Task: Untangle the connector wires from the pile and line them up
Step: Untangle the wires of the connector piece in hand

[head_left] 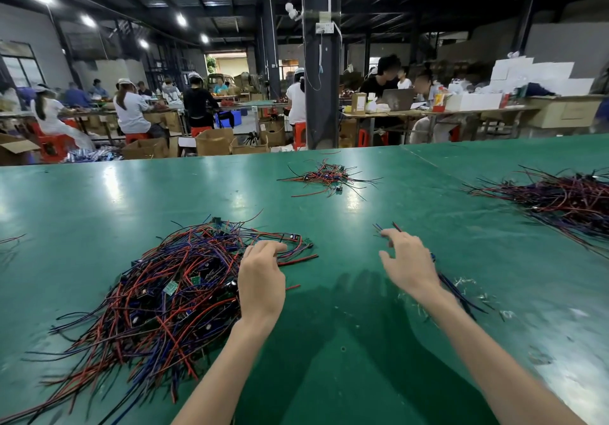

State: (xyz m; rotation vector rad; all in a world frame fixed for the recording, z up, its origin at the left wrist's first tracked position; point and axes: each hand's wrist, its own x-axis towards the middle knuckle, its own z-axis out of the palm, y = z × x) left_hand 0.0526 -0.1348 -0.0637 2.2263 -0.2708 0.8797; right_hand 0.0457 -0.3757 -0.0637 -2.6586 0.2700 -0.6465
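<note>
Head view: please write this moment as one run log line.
phase: untangling | left hand: fingers on wire pile edge, grip unclear | right hand: holds small wire bundle over green table

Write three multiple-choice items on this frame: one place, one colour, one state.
1. The near wire pile lies:
A. at the left hand
B. between the hands
C. under the right forearm

2. The table top is:
A. white
B. green
C. bare wood

3. The right hand:
A. lies flat on the table
B. is out of view
C. holds a few wires

Answers:
1 A, the left hand's fingers reach the pile's right edge.
2 B, the whole surface shows green.
3 C, wire ends stick out past the curled fingers and trail behind the wrist.
</note>
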